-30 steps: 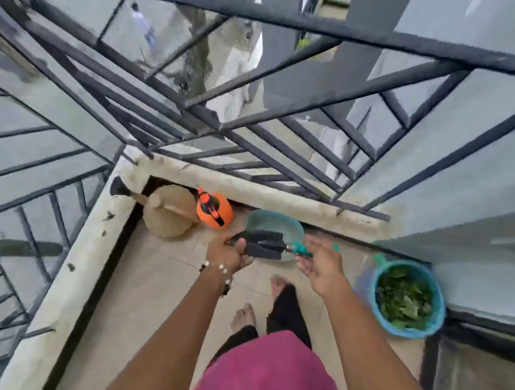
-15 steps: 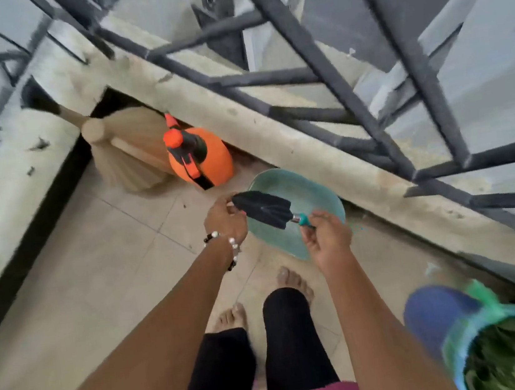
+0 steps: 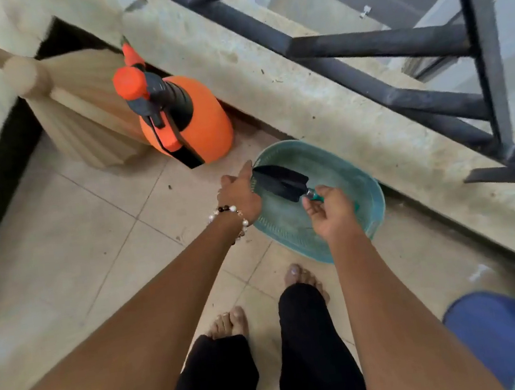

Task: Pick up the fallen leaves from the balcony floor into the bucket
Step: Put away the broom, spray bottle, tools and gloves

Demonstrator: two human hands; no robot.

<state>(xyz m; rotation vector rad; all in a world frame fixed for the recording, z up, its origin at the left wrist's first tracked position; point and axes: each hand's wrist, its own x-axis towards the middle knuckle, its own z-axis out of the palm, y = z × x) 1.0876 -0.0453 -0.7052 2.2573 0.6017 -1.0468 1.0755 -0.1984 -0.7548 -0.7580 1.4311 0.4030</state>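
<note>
Head view puts the bucket (image 3: 497,336) at the bottom right corner, blue-walled and cut off by the edge; I cannot make out any leaves in it, only a blurred green patch at the corner. On the tiled balcony floor (image 3: 68,239) I see just a few dark specks, too small to call leaves.

My right hand (image 3: 331,214) has its grip clenched on the teal handle of a small black trowel (image 3: 280,182), and the blade sits low over a teal oval tray (image 3: 356,182) that lies on the floor against the concrete curb (image 3: 318,98). My left hand (image 3: 239,194) is at the tray's near-left rim with fingers curled at the tip of the blade; I cannot tell whether they actually pinch the blade or the rim. A bead bracelet (image 3: 235,214) circles that wrist.

Beyond the tray stands an orange spray bottle (image 3: 194,121), and just beside it a pale broom (image 3: 81,113) leans into the corner. Dark railing bars (image 3: 393,42) cross above the curb. Two bare feet (image 3: 230,322) stand on the tiles below the tray.
</note>
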